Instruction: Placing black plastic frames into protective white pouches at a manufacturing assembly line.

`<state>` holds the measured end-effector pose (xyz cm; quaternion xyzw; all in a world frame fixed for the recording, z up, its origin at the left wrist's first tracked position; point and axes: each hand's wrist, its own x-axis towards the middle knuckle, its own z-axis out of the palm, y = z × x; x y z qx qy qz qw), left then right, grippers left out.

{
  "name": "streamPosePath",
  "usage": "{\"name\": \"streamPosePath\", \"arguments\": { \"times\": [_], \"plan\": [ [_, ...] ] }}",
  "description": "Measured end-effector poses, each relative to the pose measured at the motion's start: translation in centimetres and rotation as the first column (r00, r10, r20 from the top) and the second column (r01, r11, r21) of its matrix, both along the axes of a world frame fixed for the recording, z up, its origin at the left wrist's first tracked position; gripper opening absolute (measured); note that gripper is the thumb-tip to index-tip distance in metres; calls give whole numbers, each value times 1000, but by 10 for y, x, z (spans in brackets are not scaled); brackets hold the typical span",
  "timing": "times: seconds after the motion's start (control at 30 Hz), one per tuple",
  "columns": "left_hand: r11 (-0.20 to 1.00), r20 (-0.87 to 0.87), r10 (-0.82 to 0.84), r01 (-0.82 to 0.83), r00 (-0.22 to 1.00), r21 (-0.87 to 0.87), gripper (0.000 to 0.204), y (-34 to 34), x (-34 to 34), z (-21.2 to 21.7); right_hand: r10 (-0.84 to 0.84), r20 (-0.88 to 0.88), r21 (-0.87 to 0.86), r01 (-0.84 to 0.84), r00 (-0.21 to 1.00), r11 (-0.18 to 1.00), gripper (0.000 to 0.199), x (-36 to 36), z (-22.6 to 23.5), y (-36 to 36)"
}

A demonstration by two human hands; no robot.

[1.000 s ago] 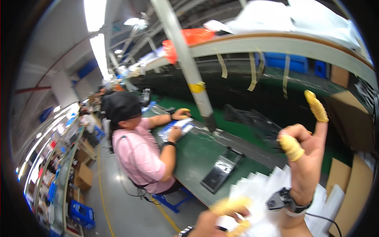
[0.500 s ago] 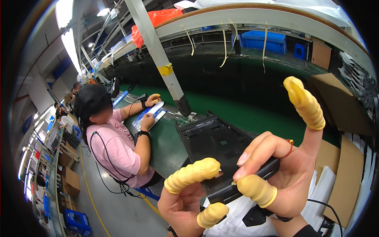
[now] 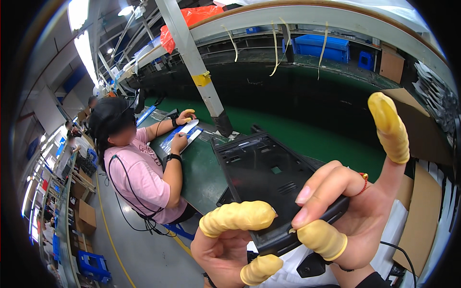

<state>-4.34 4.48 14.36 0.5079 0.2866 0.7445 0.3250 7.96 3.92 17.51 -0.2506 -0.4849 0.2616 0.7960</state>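
A black plastic housing (image 3: 261, 185), shallow and tray-like with several cut-outs and a row of slots, slants away from me over the bench. My left hand (image 3: 217, 252) grips its near left corner between index finger and thumb, both in yellow finger cots. At the near edge, the thumb and bare fingertips of my right hand (image 3: 362, 216) pinch together over a tiny pale bit, too small to name. The right index finger, also in a yellow cot, points up away from the housing. A dark bracket-like piece (image 3: 311, 265) shows below the hands.
At left a person in a pink shirt (image 3: 139, 185) writes on papers (image 3: 185, 137) on the green bench (image 3: 199, 180). A metal post (image 3: 194, 67) rises beyond the housing. Cardboard (image 3: 422, 216) and white sheets (image 3: 391, 230) stand at right; a blue crate (image 3: 321, 48) sits at the back.
The housing and my right hand have shifted slightly right in view. My left hand keeps its grip and my right fingertips stay pinched at the near edge.
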Motion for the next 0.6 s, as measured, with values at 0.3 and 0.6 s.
{"name": "streamPosePath", "arguments": {
  "times": [0.3, 0.6],
  "plan": [
    [1000, -5, -1, 1, 1000, 0, 64, -3, 4, 5, 192, -1, 121, -191, 981, 974, 113, 2, 24, -8],
    [992, -64, 119, -116, 991, 46, 66, 0, -5, 2, -2, 107, 83, -7, 994, 997, 89, 30, 14, 0]
  ]
}}
